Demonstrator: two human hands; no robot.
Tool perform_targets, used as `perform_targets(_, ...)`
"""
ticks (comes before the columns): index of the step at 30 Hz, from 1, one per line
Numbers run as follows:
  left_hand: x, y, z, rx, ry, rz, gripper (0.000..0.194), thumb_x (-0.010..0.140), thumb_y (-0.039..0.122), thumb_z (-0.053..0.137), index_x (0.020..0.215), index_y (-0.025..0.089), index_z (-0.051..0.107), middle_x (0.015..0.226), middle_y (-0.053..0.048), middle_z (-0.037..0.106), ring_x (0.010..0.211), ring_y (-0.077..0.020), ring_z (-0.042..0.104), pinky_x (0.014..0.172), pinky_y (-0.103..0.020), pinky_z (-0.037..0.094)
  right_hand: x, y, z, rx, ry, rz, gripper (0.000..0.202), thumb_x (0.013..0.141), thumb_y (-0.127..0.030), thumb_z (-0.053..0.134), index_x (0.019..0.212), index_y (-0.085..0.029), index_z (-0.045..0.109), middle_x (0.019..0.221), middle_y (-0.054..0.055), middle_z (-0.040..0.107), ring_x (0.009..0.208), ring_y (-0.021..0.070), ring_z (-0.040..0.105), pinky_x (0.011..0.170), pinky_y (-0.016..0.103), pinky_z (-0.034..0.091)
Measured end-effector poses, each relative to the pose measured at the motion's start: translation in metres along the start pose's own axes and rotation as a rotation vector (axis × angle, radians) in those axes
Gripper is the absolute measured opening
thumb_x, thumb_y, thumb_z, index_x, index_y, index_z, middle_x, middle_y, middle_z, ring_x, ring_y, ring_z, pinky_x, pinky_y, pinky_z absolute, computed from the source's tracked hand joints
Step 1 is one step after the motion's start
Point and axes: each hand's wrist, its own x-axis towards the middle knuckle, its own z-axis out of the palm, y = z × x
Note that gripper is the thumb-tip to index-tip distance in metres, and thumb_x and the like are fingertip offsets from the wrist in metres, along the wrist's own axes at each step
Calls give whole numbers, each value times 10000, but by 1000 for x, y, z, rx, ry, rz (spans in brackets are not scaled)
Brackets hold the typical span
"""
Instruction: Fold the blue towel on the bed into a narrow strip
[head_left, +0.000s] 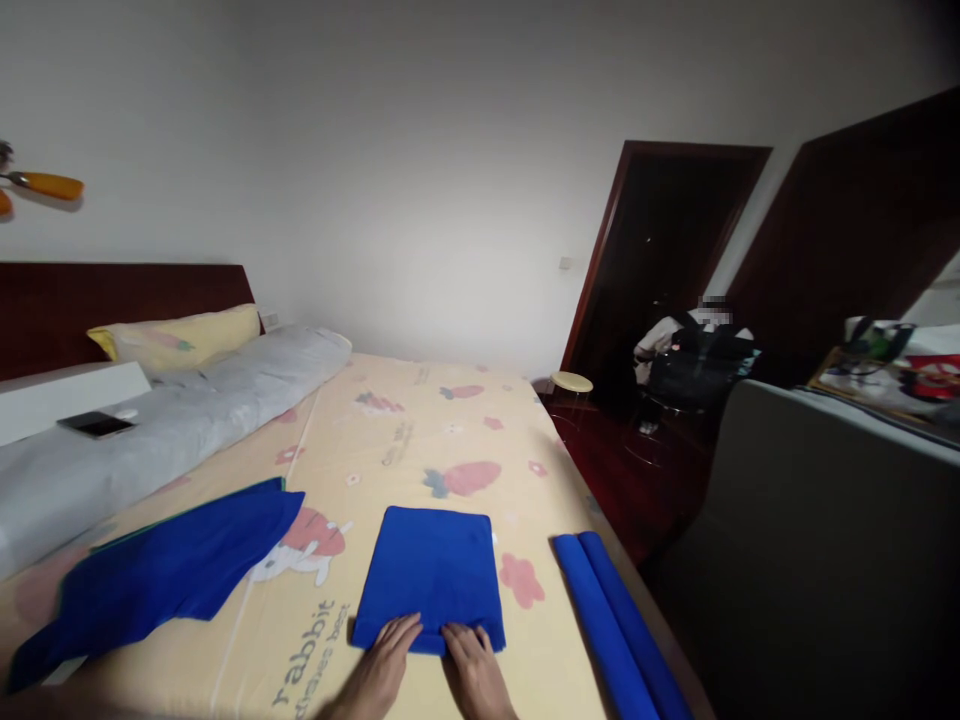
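A folded square of blue cloth [431, 560] lies flat on the bed in front of me, its near edge slightly raised like a narrow fold. My left hand [386, 655] is at the left part of that edge, fingers curled over it. Beside it, my right hand [476, 662] holds the same edge further right, fingers bent onto the cloth. Both thumbs are mostly hidden. Two long blue cloth rolls [619, 625] lie side by side to the right. On the left, another blue cloth [161, 575] is spread out unevenly.
The bed [360, 440] has a yellow printed sheet. Grey bedding [187, 410], a yellow pillow [180, 340] and a dark flat device [97, 424] are at the left. Beyond the right edge are a stool [571, 383], a seated person [694, 350] and a dark panel [810, 540].
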Motion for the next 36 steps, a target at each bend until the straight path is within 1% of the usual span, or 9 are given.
perform_targets(3,-10,-20,-20,21,-14,25,605,940,139,302,1491,389,293,1517,41,458,1357,-137,459,1132,-361,412,-13,18,-14,-20,-79,109,539,883,-187,458,1411,-298,467,1384,26,585,1253,217,556,1047,380,405)
perform_targets(7,-17,-35,-34,198,15,-130,566,941,158,338,1465,370,365,1499,-8,484,1376,-207,442,1125,-466,369,-20,29,-23,-48,-136,307,540,920,-330,411,1457,-275,415,1485,64,466,1365,313,433,1077,537,355)
perform_targets(12,2,-4,-23,219,-45,-211,738,787,-31,319,1393,355,484,1443,8,554,1329,-194,477,1105,-419,347,10,-12,-17,30,-100,238,503,899,-243,452,1398,-295,481,1413,72,556,1299,274,502,1067,482,358)
perform_targets(17,22,17,-34,66,-182,-126,597,817,32,346,1268,352,572,1312,-1,625,1232,-180,530,1061,-377,368,31,-30,-25,148,-226,212,314,899,-268,499,1174,-336,636,1222,20,671,1134,225,595,1042,455,379)
perform_targets(22,1,-19,-38,197,-35,-278,526,898,145,342,1354,324,532,1402,-47,580,1286,-228,487,1065,-471,341,6,12,-29,95,-184,284,481,970,-433,375,1431,-313,446,1463,51,502,1338,282,468,1093,534,349)
perform_targets(26,-8,-25,-23,360,86,-431,579,882,101,309,1398,282,499,1473,-78,518,1367,-286,423,1066,-592,318,1,18,-10,-20,-72,429,511,927,-311,395,1433,-272,458,1492,80,442,1364,326,434,1071,584,366)
perform_targets(30,9,1,-6,272,64,-179,719,826,-8,282,1465,307,378,1508,-18,466,1379,-186,434,1106,-457,381,21,-13,7,88,-109,291,542,857,-181,437,1383,-288,515,1459,45,496,1336,252,478,1106,481,363)
perform_targets(33,21,11,-1,142,1,62,657,912,88,310,1511,345,219,1513,30,452,1359,-117,453,1103,-330,409,29,-25,9,192,-174,182,486,906,-239,435,1379,-331,506,1424,2,543,1317,204,498,1127,442,350)
perform_targets(36,21,-2,-4,160,-3,-47,548,986,267,318,1512,351,190,1539,-1,406,1385,-169,427,1093,-392,416,24,-3,2,117,-152,279,449,976,-378,363,1404,-314,484,1466,32,486,1358,248,452,1111,512,362)
